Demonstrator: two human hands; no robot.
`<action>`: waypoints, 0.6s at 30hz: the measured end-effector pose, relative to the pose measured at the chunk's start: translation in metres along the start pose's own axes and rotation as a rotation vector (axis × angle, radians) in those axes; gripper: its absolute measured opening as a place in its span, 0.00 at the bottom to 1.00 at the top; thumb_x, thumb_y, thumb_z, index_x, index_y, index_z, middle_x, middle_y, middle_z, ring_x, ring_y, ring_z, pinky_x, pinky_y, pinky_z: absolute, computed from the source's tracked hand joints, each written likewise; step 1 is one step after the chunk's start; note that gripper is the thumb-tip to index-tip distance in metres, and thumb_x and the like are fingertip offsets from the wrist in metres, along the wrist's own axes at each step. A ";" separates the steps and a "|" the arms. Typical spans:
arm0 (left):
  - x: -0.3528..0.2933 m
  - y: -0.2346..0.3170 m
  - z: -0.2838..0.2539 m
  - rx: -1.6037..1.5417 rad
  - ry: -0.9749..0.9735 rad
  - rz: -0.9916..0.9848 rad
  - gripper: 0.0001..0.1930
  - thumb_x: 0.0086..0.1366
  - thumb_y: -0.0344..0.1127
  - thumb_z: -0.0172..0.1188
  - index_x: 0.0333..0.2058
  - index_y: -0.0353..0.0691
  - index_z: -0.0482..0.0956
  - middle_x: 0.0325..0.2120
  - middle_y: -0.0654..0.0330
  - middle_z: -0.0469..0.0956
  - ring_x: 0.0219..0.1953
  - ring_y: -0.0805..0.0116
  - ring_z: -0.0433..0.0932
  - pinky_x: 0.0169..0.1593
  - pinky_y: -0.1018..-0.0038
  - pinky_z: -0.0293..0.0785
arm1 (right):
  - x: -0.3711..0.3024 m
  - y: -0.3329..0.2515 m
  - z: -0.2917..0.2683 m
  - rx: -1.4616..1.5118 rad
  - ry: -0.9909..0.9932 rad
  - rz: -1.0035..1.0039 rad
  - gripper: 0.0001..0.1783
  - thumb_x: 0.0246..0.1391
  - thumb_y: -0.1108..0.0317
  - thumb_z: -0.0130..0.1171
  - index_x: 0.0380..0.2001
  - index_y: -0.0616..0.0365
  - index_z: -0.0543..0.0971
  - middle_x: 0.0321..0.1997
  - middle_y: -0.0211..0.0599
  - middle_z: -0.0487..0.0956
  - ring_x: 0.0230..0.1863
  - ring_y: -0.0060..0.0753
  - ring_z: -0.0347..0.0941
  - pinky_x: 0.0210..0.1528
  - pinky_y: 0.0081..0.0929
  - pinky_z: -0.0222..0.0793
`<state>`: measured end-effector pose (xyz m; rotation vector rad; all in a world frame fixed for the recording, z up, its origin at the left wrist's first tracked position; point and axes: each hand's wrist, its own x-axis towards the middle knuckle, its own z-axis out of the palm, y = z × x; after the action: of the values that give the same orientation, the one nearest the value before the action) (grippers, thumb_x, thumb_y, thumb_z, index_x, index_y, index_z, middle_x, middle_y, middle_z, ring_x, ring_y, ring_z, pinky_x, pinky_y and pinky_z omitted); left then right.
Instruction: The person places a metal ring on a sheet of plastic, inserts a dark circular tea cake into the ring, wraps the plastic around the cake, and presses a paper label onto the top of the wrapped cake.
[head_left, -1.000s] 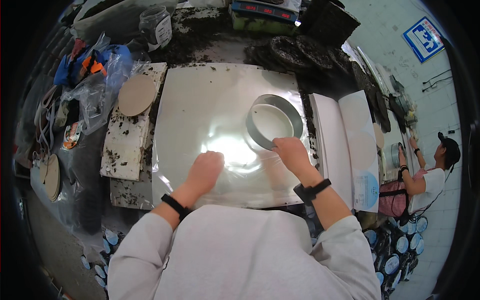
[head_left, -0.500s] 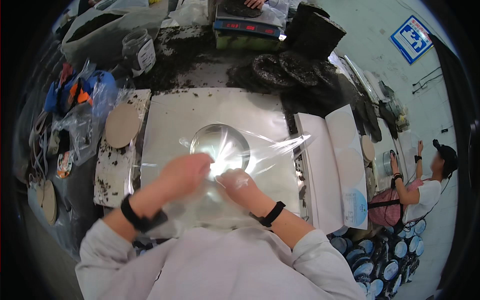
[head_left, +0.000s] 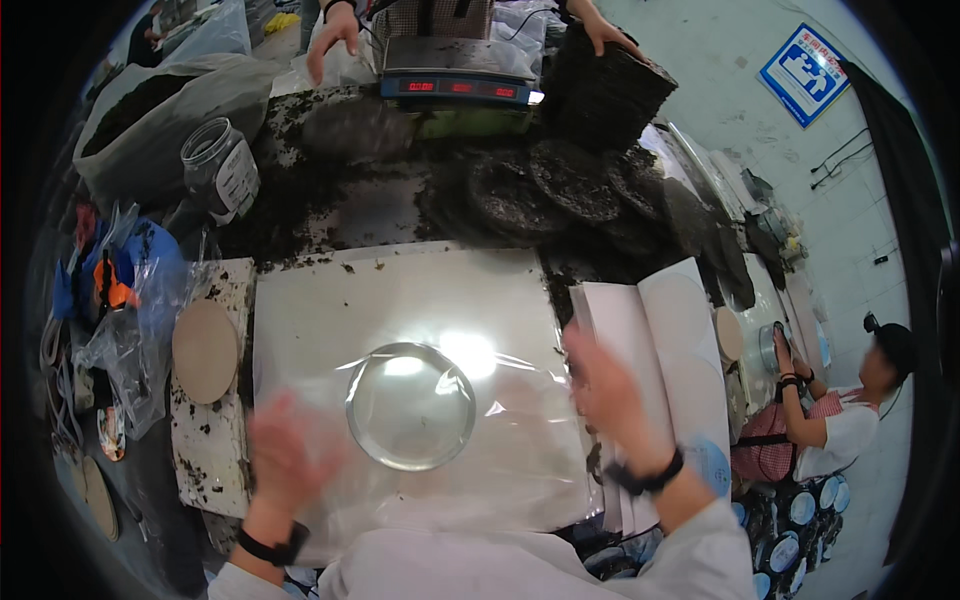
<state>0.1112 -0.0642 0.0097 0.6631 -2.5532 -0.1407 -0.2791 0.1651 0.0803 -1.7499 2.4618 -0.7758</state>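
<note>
A round metal ring (head_left: 352,412) lies on the pale metal board (head_left: 330,300) in front of me. Clear plastic film (head_left: 530,425) is spread over the ring and the board, with creases catching the light. To the left of the ring is my left hand (head_left: 290,450), low over the film. My right hand (head_left: 605,390) is farther off on the other side, near the right edge of the board and the white sheets (head_left: 625,330). Both hands are smeared by motion, so their grip on the film cannot be made out.
Dark round pressed cakes (head_left: 575,182) and a tall dark stack (head_left: 610,95) stand beyond the board. A digital scale (head_left: 455,88) is at the back, with a co-worker's hands (head_left: 335,40) around it. Left are a clear jar (head_left: 220,170) and a brown disc (head_left: 205,350). Another person (head_left: 835,415) works at right.
My hands were together over the ring, with film gathered by them; now they are wide apart and the film lies flatter. The co-worker's hand and dark cake have left the scale.
</note>
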 end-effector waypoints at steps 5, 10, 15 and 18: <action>0.038 -0.128 -0.009 0.384 -0.125 -0.438 0.41 0.59 0.44 0.64 0.66 0.34 0.56 0.67 0.46 0.55 0.69 0.46 0.53 0.68 0.56 0.51 | 0.166 0.124 -0.010 -0.615 0.131 0.044 0.52 0.43 0.71 0.67 0.70 0.54 0.52 0.75 0.50 0.48 0.75 0.52 0.44 0.73 0.43 0.47; 0.019 -0.136 -0.007 0.341 -0.280 -0.545 0.38 0.60 0.40 0.63 0.65 0.34 0.57 0.66 0.46 0.56 0.68 0.45 0.54 0.68 0.56 0.53 | 0.210 0.176 0.021 -0.540 0.004 0.024 0.49 0.42 0.82 0.61 0.70 0.50 0.55 0.73 0.45 0.55 0.74 0.51 0.48 0.72 0.45 0.49; 0.035 -0.147 -0.040 0.177 -0.348 -0.530 0.32 0.60 0.41 0.62 0.60 0.33 0.65 0.58 0.44 0.67 0.61 0.45 0.64 0.62 0.59 0.62 | 0.210 0.193 0.013 -0.408 0.231 -0.115 0.43 0.40 0.90 0.43 0.65 0.53 0.66 0.68 0.45 0.65 0.71 0.45 0.56 0.73 0.41 0.49; 0.070 -0.143 -0.035 0.180 -0.346 -0.531 0.47 0.49 0.58 0.69 0.63 0.39 0.62 0.63 0.45 0.62 0.65 0.46 0.59 0.66 0.53 0.56 | 0.202 0.183 -0.009 -0.279 0.341 -0.143 0.42 0.41 0.91 0.40 0.64 0.55 0.67 0.68 0.44 0.66 0.71 0.45 0.57 0.72 0.40 0.50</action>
<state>0.1369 -0.2218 0.0398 1.4931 -2.6639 -0.2198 -0.5174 0.0332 0.0663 -2.0596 2.8046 -0.8387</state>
